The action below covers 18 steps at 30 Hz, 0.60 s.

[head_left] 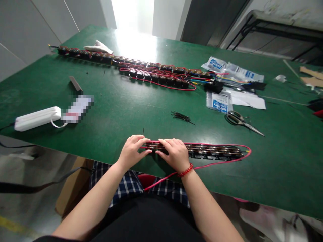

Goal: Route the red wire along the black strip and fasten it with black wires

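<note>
A short black segmented strip with thin metal rods along its top lies near the table's front edge. My left hand grips its left end between thumb and fingers. Just to the right, my right hand, with a red bead bracelet at the wrist, pinches the same strip from both long sides. A red wire runs along the strip, loops round its right end and comes back under my right wrist towards my lap. By my left fingers a thin dark tip sticks up. Palms and fingers hide the strip's left part.
Beyond my hands lies a small pile of black cable ties. Scissors rest to the right, below plastic bags. Long wired black strips stretch across the back. A white power strip and a blurred-out object are at left.
</note>
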Each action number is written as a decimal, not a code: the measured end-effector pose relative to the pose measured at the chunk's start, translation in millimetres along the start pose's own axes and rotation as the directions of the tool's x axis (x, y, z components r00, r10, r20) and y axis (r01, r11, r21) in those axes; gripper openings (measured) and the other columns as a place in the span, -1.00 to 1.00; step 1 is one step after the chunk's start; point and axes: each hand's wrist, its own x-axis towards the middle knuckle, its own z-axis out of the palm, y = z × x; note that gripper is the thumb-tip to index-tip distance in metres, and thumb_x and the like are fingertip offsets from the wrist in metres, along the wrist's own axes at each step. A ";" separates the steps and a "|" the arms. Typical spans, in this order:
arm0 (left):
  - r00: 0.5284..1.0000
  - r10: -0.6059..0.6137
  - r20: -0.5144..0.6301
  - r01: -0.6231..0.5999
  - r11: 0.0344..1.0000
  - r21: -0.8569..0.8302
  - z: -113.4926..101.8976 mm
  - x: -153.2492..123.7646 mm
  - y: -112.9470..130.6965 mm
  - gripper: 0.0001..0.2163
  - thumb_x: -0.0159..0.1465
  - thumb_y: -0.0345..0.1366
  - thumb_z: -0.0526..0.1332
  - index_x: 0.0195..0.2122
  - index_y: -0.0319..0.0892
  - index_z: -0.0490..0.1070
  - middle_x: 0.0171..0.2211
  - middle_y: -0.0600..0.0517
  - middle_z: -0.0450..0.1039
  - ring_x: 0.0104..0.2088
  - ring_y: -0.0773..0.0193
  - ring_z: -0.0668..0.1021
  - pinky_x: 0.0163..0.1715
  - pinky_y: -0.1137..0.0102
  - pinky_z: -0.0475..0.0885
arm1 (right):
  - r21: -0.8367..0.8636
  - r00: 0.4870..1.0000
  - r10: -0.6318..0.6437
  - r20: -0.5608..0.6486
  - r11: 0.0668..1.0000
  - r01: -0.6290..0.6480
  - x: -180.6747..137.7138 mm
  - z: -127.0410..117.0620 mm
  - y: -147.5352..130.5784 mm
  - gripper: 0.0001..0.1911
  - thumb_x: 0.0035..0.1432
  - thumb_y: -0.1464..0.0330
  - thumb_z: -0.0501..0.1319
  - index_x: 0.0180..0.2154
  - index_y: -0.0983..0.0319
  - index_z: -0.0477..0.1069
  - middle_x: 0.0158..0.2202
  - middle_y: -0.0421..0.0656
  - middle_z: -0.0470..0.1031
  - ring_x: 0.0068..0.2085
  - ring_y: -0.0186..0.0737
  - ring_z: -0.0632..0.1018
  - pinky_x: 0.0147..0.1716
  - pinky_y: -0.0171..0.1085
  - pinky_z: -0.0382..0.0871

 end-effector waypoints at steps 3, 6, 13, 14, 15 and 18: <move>1.000 0.007 0.002 -0.007 1.000 0.005 0.5 -0.1 -0.9 -0.63 0.19 -0.07 0.31 0.00 -0.06 0.43 -0.09 -0.05 0.46 -0.07 0.12 0.49 -0.01 0.20 0.40 | 0.000 1.000 0.002 0.001 1.000 -0.002 0.1 -0.3 -0.3 -0.52 0.25 0.04 0.15 0.04 0.21 0.43 -0.13 -0.08 0.58 -0.17 -0.10 0.49 -0.13 -0.14 0.24; 1.000 0.007 0.001 -0.007 1.000 0.025 1.1 -0.1 -0.4 -0.67 0.22 -0.11 0.30 -0.01 -0.05 0.44 -0.10 -0.04 0.46 -0.07 0.13 0.49 -0.01 0.20 0.40 | 0.005 1.000 0.005 -0.002 1.000 -0.005 0.0 -0.3 -0.5 -0.52 0.25 0.04 0.15 0.04 0.21 0.43 -0.13 -0.08 0.58 -0.16 -0.10 0.49 -0.13 -0.14 0.24; 1.000 0.015 0.009 -0.015 1.000 0.026 1.0 0.4 0.2 -0.65 0.19 -0.10 0.32 -0.01 -0.04 0.44 -0.11 -0.04 0.46 -0.08 0.12 0.49 -0.01 0.19 0.40 | 0.018 1.000 0.010 0.001 1.000 -0.010 -0.3 -0.2 -0.7 -0.53 0.25 0.05 0.16 0.05 0.21 0.42 -0.11 -0.07 0.58 -0.16 -0.11 0.50 -0.12 -0.14 0.25; 1.000 0.020 0.010 -0.020 0.999 0.026 1.0 0.5 -0.1 -0.65 0.19 -0.09 0.32 -0.01 -0.05 0.44 -0.10 -0.04 0.46 -0.08 0.12 0.49 0.00 0.19 0.40 | 0.023 1.000 0.009 0.001 1.000 -0.009 -0.2 -0.5 -0.9 -0.53 0.25 0.06 0.16 0.05 0.22 0.42 -0.11 -0.07 0.57 -0.16 -0.11 0.50 -0.12 -0.14 0.26; 1.000 0.024 0.010 -0.024 0.999 0.027 1.0 0.6 -0.4 -0.65 0.19 -0.09 0.32 -0.02 -0.05 0.44 -0.10 -0.04 0.47 -0.08 0.12 0.49 -0.01 0.19 0.40 | 0.028 1.000 0.009 0.000 1.000 -0.009 0.0 -0.9 -1.2 -0.53 0.25 0.06 0.16 0.05 0.22 0.42 -0.11 -0.07 0.57 -0.15 -0.11 0.50 -0.12 -0.14 0.26; 1.000 0.025 0.014 -0.025 0.999 0.029 1.3 1.3 -1.2 -0.68 0.21 -0.10 0.30 -0.04 -0.05 0.45 -0.11 -0.04 0.48 -0.09 0.12 0.49 -0.02 0.20 0.40 | 0.033 1.000 0.010 -0.003 0.999 -0.010 0.7 -2.9 -2.7 -0.54 0.24 0.09 0.18 0.05 0.23 0.41 -0.09 -0.06 0.56 -0.13 -0.09 0.49 -0.10 -0.12 0.27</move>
